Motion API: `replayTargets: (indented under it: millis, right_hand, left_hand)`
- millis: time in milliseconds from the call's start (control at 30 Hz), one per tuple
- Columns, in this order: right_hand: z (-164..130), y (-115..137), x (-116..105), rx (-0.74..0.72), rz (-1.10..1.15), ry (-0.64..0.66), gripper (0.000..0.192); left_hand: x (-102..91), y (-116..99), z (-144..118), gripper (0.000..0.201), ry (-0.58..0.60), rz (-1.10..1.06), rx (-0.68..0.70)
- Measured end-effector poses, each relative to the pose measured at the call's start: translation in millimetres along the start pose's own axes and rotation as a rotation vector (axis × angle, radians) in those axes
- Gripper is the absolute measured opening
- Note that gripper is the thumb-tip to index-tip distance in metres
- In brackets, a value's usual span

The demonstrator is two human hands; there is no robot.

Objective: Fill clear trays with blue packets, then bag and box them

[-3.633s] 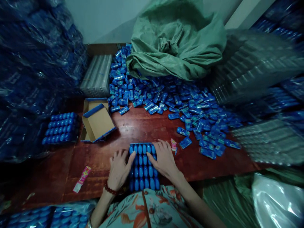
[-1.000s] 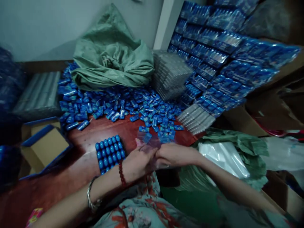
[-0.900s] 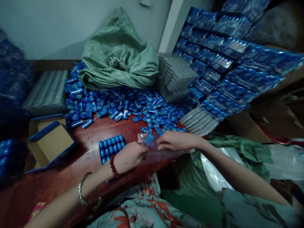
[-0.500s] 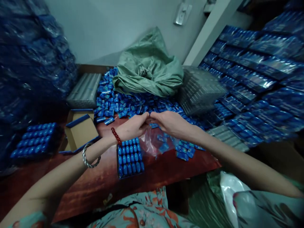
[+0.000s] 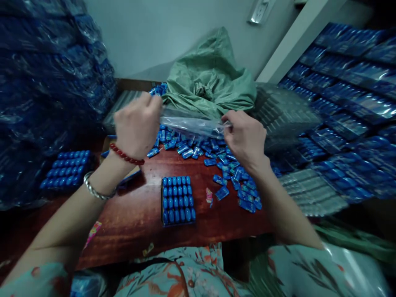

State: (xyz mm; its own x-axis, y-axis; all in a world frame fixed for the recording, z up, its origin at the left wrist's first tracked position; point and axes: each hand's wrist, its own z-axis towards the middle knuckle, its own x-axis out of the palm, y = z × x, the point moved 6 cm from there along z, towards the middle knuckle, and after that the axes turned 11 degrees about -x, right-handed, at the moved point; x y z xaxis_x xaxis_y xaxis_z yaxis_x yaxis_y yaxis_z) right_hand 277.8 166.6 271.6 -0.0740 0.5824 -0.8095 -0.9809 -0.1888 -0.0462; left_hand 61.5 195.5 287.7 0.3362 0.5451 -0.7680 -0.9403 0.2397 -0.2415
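Note:
Between my two raised hands a clear plastic bag (image 5: 192, 123) is stretched sideways above the table. My left hand (image 5: 137, 121), closed and a little blurred, grips its left end. My right hand (image 5: 244, 134) pinches the right end between thumb and fingers. Below the bag, nearer to me, stands a box of blue capsule-shaped pieces (image 5: 177, 200) set upright in rows. Behind and to the right lies a loose heap of small blue wrapped packets (image 5: 198, 144). My left forearm partly hides an open cardboard box (image 5: 131, 175).
A green sack (image 5: 210, 78) slumps against the wall. Tall stacks of plastic-wrapped blue packs (image 5: 49, 82) rise at left, more wrapped packs (image 5: 349, 95) at right. Clear plastic trays (image 5: 284, 111) stand behind my right hand. Another filled blue tray (image 5: 66, 169) sits at left. Pink wrapper scraps (image 5: 209, 195) lie on the table (image 5: 130, 222).
My hands were together low over the table with the plastic bunched beneath. They have risen and moved apart, pulling the bag taut. The view has shifted slightly left.

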Motion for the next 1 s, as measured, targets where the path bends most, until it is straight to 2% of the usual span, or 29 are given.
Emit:
replayTargets:
  millis: [67, 100, 133, 167, 233, 300, 333, 400, 500, 600, 833, 1000]
  right_hand:
    - [-20, 4, 12, 0.054, 0.119, -0.175, 0.020]
    - [-34, 7, 28, 0.100, 0.199, -0.217, 0.023]
    - [-49, 9, 52, 0.163, 0.293, -0.216, 0.026]
    - [-66, 11, 81, 0.238, 0.394, -0.173, 0.029]
    - [-100, 20, 146, 0.376, 0.591, 0.009, 0.031]
    - [-129, 28, 200, 0.474, 0.674, 0.181, 0.029]
    - [-140, 32, 218, 0.490, 0.690, 0.232, 0.028]
    - [-153, 35, 239, 0.491, 0.700, 0.292, 0.026]
    - [-162, 35, 246, 0.483, 0.721, 0.337, 0.022]
    - [-172, 36, 242, 0.494, 0.742, 0.377, 0.018]
    - [-209, 51, 224, 0.559, 0.839, 0.421, 0.021]
    - [-204, 49, 212, 0.550, 0.963, 0.403, 0.013]
  left_hand:
    - [-4.9, 20, -18, 0.017, -0.186, -0.080, -0.079]
    - [4.0, 31, -33, 0.016, -0.215, -0.128, -0.121]
    - [21.5, 42, -50, 0.015, -0.181, -0.184, -0.162]
    - [46.6, 52, -68, 0.015, -0.085, -0.250, -0.202]
    - [106.1, 72, -107, 0.021, 0.142, -0.374, -0.354]
    - [158.8, 89, -143, 0.023, 0.294, -0.447, -0.519]
    - [178.8, 95, -157, 0.021, 0.338, -0.471, -0.571]
    - [205.5, 102, -175, 0.017, 0.386, -0.491, -0.626]
    - [222.5, 103, -189, 0.016, 0.455, -0.521, -0.632]
    - [225.8, 98, -201, 0.017, 0.544, -0.583, -0.619]
    - [208.5, 90, -233, 0.020, 0.643, -0.695, -0.658]
    - [198.5, 92, -234, 0.021, 0.612, -0.845, -0.764]
